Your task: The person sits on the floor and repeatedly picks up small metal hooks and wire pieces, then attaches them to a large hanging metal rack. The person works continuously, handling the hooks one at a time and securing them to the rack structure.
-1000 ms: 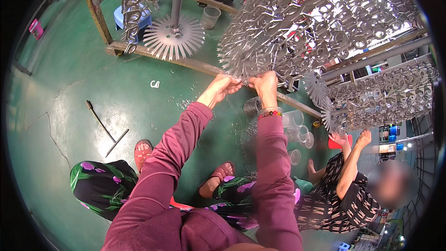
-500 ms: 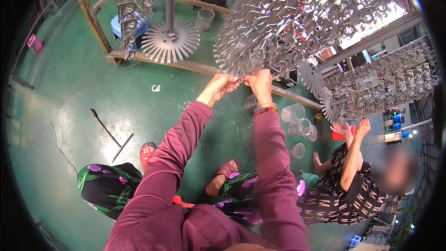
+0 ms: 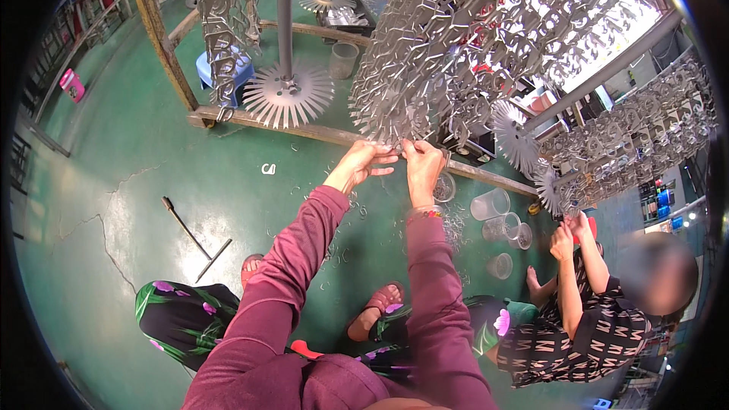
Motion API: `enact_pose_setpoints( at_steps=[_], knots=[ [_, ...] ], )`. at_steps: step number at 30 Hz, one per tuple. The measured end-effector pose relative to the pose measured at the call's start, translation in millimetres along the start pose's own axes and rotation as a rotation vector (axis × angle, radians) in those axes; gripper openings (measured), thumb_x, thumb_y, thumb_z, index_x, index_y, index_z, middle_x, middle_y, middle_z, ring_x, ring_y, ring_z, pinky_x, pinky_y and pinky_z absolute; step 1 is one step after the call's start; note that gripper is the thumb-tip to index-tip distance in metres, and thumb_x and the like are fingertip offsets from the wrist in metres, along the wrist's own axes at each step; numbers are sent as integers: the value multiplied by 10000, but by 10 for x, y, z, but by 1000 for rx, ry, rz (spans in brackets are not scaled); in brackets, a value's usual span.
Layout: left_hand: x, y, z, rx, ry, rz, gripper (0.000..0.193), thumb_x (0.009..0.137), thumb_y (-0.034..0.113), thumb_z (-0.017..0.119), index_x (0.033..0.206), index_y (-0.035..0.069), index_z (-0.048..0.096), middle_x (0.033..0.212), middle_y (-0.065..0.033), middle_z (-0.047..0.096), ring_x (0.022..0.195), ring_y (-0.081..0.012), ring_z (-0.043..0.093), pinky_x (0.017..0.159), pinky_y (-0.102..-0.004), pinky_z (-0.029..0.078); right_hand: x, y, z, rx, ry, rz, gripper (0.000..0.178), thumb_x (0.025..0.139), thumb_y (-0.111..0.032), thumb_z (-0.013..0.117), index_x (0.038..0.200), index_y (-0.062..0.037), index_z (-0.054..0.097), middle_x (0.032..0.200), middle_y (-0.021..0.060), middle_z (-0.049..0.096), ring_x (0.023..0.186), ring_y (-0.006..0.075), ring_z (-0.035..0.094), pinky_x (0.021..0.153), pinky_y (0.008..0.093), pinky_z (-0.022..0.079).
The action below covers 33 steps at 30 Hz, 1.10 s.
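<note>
Here, left hand (image 3: 357, 168) and right hand (image 3: 422, 171) both pinch the lowest pieces of the hanging cluster of metal parts (image 3: 456, 45) at twelve o'clock; a hard tug could shake neighbouring pieces onto the green floor (image 3: 114, 182)

Centre frame, the left hand (image 3: 358, 165) and right hand (image 3: 422, 170) pinch the lower edge of a hanging cluster of metal pieces (image 3: 456, 45); a co-worker (image 3: 585, 319) sits lower right.

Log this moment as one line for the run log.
left hand: pinching lower edge of hanging metal-piece cluster | right hand: same edge, beside left | nearby: clear cups on green floor | co-worker seated right
</note>
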<state>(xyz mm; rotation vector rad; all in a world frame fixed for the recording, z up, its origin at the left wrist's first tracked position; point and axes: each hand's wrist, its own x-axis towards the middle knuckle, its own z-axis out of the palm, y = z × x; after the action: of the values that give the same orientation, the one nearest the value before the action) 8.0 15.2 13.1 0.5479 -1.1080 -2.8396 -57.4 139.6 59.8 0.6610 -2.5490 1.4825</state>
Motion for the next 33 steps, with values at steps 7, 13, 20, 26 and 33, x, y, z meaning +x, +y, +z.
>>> enact_pose_setpoints(
  at_steps=[7,13,20,26,33],
  knots=[
    [66,-65,-75,-222,-54,186,598,826,-77,550,1336,88,284,1094,-128,562,1010,-293,588,888,-530,496,-343,-48,-55,335,-52,128,287,850,-87,606,1015,147,592,772,177,661,655,189,671,583,286,536],
    [83,-74,-58,-313,-7,211,783,799,-141,535,1425,105,133,1120,-172,519,1001,-319,582,914,-521,497,-338,-129,-221,418,-15,208,443,900,-161,571,1189,159,468,734,187,624,521,229,640,423,305,545],
    [41,-66,-17,-273,-14,196,790,809,-154,506,1439,93,98,1105,-189,511,976,-320,591,886,-495,523,-54,-223,-279,114,-3,166,421,911,-242,552,1045,156,574,622,158,638,428,204,616,352,289,470],
    [-24,-55,-3,-236,-49,211,729,825,-158,468,1426,66,121,1120,-189,515,996,-326,582,898,-481,521,-46,-269,-313,158,8,209,303,873,-152,589,981,130,612,621,141,634,422,187,608,343,283,461],
    [57,-133,13,-238,-38,195,678,839,-150,456,1411,65,163,1173,-178,513,1034,-308,572,909,-480,515,61,-168,-234,64,17,188,281,868,-165,613,810,109,638,555,114,602,395,177,592,323,283,443]
  ],
)
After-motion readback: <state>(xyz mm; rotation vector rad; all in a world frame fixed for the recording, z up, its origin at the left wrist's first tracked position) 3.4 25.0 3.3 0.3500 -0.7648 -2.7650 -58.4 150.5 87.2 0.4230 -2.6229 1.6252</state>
